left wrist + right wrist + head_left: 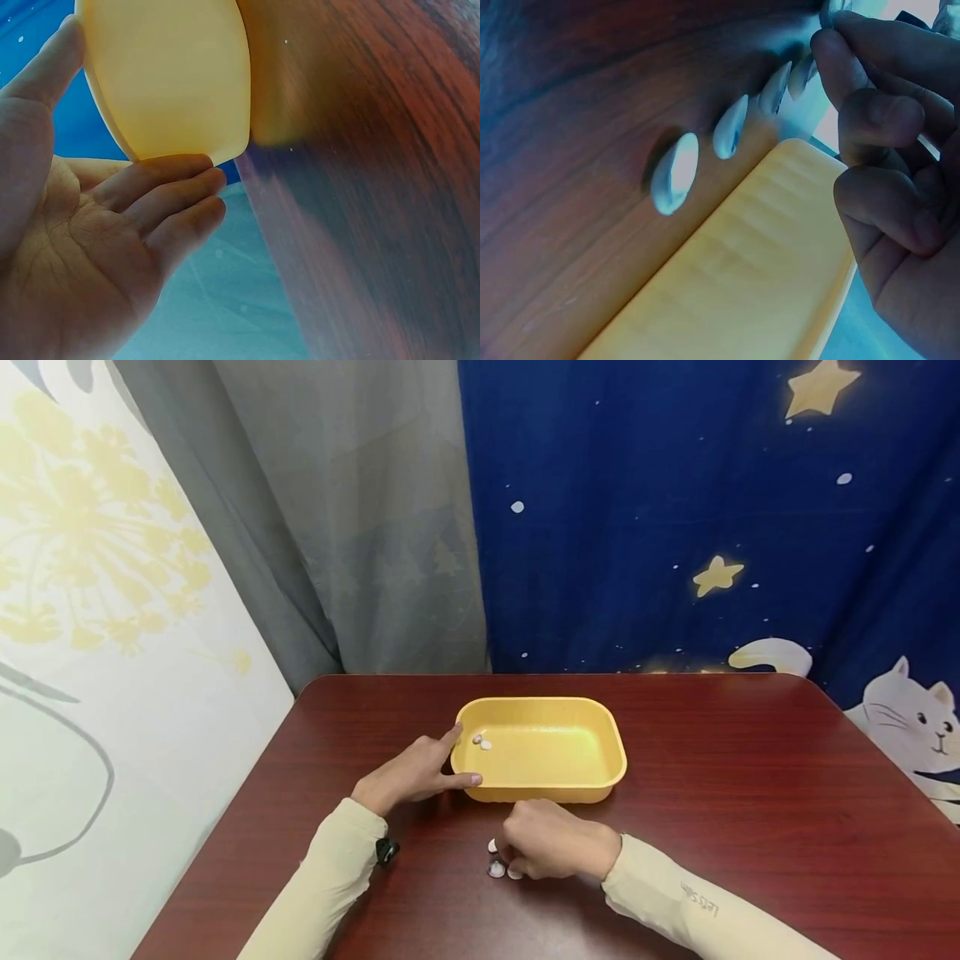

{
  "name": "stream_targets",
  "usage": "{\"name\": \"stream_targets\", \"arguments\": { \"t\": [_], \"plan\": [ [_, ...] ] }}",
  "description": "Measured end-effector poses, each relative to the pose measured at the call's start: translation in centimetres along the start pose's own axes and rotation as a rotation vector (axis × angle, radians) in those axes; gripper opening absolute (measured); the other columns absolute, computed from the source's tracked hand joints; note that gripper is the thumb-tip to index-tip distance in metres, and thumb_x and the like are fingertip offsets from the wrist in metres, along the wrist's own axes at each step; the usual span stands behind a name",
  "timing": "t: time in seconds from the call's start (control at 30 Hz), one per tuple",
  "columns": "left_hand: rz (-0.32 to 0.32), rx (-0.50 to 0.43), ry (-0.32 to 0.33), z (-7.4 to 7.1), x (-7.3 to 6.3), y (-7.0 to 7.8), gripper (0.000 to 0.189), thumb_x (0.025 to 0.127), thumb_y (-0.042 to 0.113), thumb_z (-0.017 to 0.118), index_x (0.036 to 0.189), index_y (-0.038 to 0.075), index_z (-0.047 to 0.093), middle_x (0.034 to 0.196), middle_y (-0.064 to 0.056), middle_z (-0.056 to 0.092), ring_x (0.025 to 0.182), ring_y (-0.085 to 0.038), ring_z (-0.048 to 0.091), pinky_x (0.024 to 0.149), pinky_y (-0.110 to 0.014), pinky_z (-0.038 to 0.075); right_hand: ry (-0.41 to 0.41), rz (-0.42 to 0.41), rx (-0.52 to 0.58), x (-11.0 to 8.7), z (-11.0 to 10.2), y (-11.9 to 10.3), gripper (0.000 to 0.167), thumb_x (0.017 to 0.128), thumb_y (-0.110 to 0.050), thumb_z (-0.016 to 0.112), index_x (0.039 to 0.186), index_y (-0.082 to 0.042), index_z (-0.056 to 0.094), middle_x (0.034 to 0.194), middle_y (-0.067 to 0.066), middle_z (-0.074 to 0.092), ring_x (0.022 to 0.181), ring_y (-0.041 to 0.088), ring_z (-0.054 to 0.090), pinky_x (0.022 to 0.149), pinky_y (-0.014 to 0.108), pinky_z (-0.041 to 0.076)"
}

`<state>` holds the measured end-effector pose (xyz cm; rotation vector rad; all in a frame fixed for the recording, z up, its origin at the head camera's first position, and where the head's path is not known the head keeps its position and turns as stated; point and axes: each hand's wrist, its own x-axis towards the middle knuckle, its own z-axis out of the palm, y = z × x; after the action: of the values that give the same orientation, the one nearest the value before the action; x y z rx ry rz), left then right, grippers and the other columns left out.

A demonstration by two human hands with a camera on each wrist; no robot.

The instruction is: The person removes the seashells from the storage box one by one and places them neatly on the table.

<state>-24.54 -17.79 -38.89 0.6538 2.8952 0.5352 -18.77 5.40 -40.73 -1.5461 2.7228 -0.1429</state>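
Note:
A yellow plastic basin [540, 788] sits on the table with two small shells [486, 746] inside at its left end. My left hand [412, 768] is at that end, thumb over the front rim and index finger at the left rim. In the left wrist view, its nearly straight fingers [176, 191] lie against the basin's outer wall [172, 82]. My right hand [551, 839] is low over the table in front of the basin, fingers curled, thumb and index fingertips pinching a pale seashell [832, 12]. Several more seashells [676, 174] lie in a row on the table beside it.
The dark red wooden table [750, 777] extends on both sides of the basin. Behind it hang a grey curtain [375, 527] and a blue curtain [637, 527] with stars. A white patterned panel [112, 693] stands along the left side.

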Motion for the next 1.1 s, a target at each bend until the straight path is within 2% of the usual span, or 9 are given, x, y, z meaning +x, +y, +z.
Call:
{"name": "stream_targets", "arguments": {
  "t": [0.17, 0.3, 0.43, 0.57, 0.73, 0.93, 1.1],
  "plan": [
    [0.001, -0.008, -0.003, -0.1, -0.1, -0.1, 0.099, 0.089, 0.058, 0.069, 0.158, 0.002, 0.027, 0.124, -0.022, 0.066, 0.101, -0.020, 0.064, 0.094, -0.038, 0.053, 0.009, -0.014, -0.004, 0.1, 0.0, 0.1, 0.027, 0.076, -0.019, 0.083, 0.058, -0.026, 0.064, 0.055, -0.017, 0.058, 0.052, -0.005, 0.042, 0.049, 0.017, 0.039],
    [-0.002, -0.014, -0.006, -0.2, -0.1, 0.1, 0.099, 0.089, 0.058, 0.069, 0.158, 0.002, 0.026, 0.123, -0.022, 0.067, 0.098, -0.019, 0.064, 0.093, -0.037, 0.053, 0.016, -0.036, -0.016, 0.1, -0.4, 0.3, 0.030, 0.078, -0.019, 0.081, 0.056, -0.024, 0.061, 0.053, -0.015, 0.053, 0.051, -0.004, 0.038, 0.048, 0.015, 0.035],
    [-0.002, -0.009, -0.009, -0.1, -0.1, 0.2, 0.099, 0.089, 0.058, 0.069, 0.158, 0.002, 0.026, 0.125, -0.023, 0.066, 0.101, -0.019, 0.064, 0.094, -0.038, 0.053, 0.011, -0.055, 0.016, 0.1, -1.1, 0.5, 0.025, 0.080, -0.016, 0.079, 0.061, -0.023, 0.065, 0.054, -0.016, 0.055, 0.050, -0.005, 0.039, 0.048, 0.014, 0.035],
    [0.000, -0.012, -0.012, 0.0, -0.1, 0.1, 0.098, 0.089, 0.058, 0.069, 0.158, 0.003, 0.027, 0.113, -0.017, 0.069, 0.092, -0.017, 0.062, 0.088, -0.034, 0.053, 0.003, -0.059, 0.028, 0.4, -2.3, 0.9, 0.013, 0.082, -0.016, 0.080, 0.073, -0.024, 0.073, 0.062, -0.017, 0.063, 0.055, -0.006, 0.048, 0.055, 0.014, 0.044],
    [0.008, -0.018, -0.011, 0.0, -0.1, 0.0, 0.098, 0.089, 0.057, 0.069, 0.158, 0.002, 0.028, 0.094, -0.008, 0.067, 0.081, -0.014, 0.058, 0.080, -0.030, 0.050, 0.012, -0.043, 0.027, 0.8, -3.9, 1.5, 0.014, 0.083, -0.018, 0.079, 0.071, -0.022, 0.073, 0.062, -0.014, 0.064, 0.057, -0.004, 0.051, 0.057, 0.015, 0.046],
    [0.020, -0.021, -0.001, 0.1, 0.0, -0.1, 0.097, 0.088, 0.057, 0.070, 0.157, 0.001, 0.029, 0.092, -0.006, 0.065, 0.080, -0.014, 0.057, 0.077, -0.029, 0.049, 0.038, -0.035, 0.062, 1.7, -5.9, 2.2, 0.011, 0.083, -0.017, 0.080, 0.074, -0.020, 0.074, 0.067, -0.013, 0.066, 0.062, -0.001, 0.054, 0.061, 0.017, 0.049],
    [0.011, -0.028, -0.004, 0.1, -0.1, 0.0, 0.097, 0.088, 0.056, 0.070, 0.157, 0.002, 0.029, 0.084, -0.003, 0.062, 0.077, -0.014, 0.057, 0.075, -0.029, 0.049, 0.034, -0.036, 0.097, 2.7, -6.9, 3.4, 0.013, 0.083, -0.014, 0.079, 0.073, -0.020, 0.073, 0.068, -0.012, 0.067, 0.063, -0.001, 0.056, 0.062, 0.017, 0.048]
  ]
}}
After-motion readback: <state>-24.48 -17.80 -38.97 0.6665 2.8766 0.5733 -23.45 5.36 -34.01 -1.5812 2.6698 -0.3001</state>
